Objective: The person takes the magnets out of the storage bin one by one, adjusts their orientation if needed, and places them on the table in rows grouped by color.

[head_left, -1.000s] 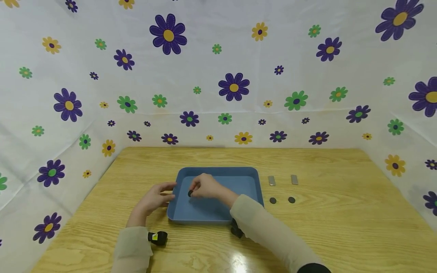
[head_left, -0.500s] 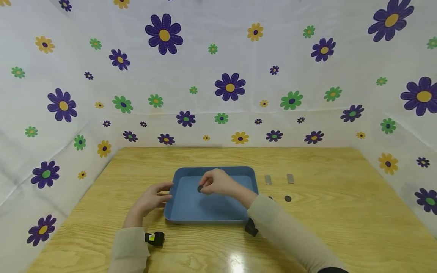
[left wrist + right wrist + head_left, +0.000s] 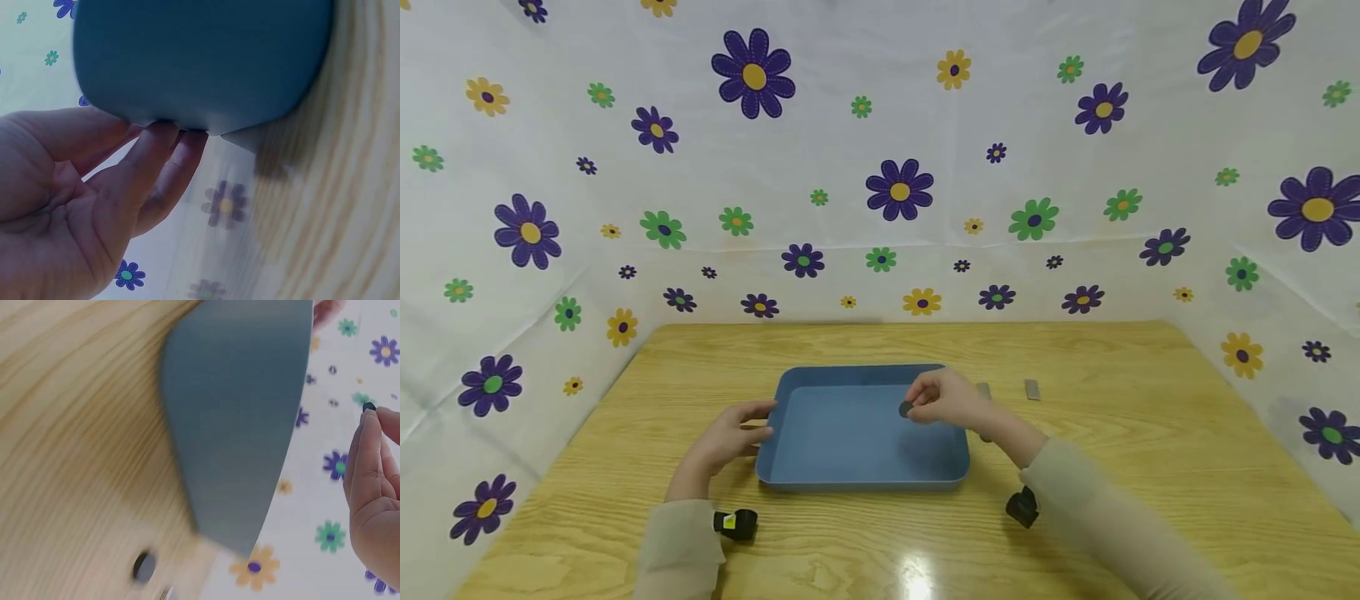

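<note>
A shallow blue tray (image 3: 827,437) sits on the wooden table. My left hand (image 3: 726,437) touches the outside of its left wall with the fingertips; in the left wrist view the fingers (image 3: 169,175) meet the wall. Over the tray's right part, my right hand (image 3: 951,400) pinches a small dark round disc (image 3: 906,409) between thumb and fingers. The same pinched disc (image 3: 369,407) shows in the right wrist view. Right of the tray, another dark disc (image 3: 985,438) is mostly covered by my right wrist.
On the table right of the tray lie a small grey rectangular plate (image 3: 1032,389) and a second such plate (image 3: 983,389), partly behind my right hand. A flower-patterned white cloth (image 3: 842,225) hangs at the back and sides of the table (image 3: 820,550).
My right hand has moved right with the dark disc, from the tray's left part to over its right part. My left hand stays at the tray's left wall. The head view has shifted slightly.
</note>
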Available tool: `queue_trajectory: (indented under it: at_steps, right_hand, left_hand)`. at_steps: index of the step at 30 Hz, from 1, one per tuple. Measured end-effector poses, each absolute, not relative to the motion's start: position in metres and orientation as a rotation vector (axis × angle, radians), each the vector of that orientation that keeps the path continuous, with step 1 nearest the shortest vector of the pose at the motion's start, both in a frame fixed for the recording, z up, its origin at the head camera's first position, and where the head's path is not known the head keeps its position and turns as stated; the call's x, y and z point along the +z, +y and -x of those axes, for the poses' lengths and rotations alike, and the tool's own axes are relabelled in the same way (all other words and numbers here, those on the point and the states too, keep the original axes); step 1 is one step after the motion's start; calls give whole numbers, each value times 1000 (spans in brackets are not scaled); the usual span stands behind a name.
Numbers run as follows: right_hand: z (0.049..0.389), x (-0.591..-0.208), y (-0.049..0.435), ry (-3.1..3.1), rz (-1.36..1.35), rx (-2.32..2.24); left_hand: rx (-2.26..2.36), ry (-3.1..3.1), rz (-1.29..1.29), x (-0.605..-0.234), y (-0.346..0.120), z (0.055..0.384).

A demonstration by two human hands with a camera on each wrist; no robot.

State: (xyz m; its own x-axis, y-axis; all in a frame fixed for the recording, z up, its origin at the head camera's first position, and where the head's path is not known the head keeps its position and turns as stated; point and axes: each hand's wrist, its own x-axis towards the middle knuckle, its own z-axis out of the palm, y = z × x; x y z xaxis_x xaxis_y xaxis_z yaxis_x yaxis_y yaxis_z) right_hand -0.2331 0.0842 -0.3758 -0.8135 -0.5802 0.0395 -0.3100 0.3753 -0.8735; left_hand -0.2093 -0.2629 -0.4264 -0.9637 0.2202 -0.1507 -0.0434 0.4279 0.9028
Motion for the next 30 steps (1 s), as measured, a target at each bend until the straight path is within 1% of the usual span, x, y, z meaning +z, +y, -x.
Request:
queue_trajectory:
  at_steps: [11, 18, 24, 30]
  right_hand:
    - [228, -383, 162, 2398, 581, -1454]
    - [226, -391, 208, 2474, 499, -1372]
    - [223, -394, 235, 2512, 455, -1321]
    - [220, -397, 250, 2614, 392, -1179]
  left_hand:
    - [1540, 2445, -166, -424, -262, 208]
    - [1551, 2439, -174, -425, -265, 207]
    - [1556, 2438, -162, -421, -263, 206]
    - [1560, 2429, -175, -422, -262, 206]
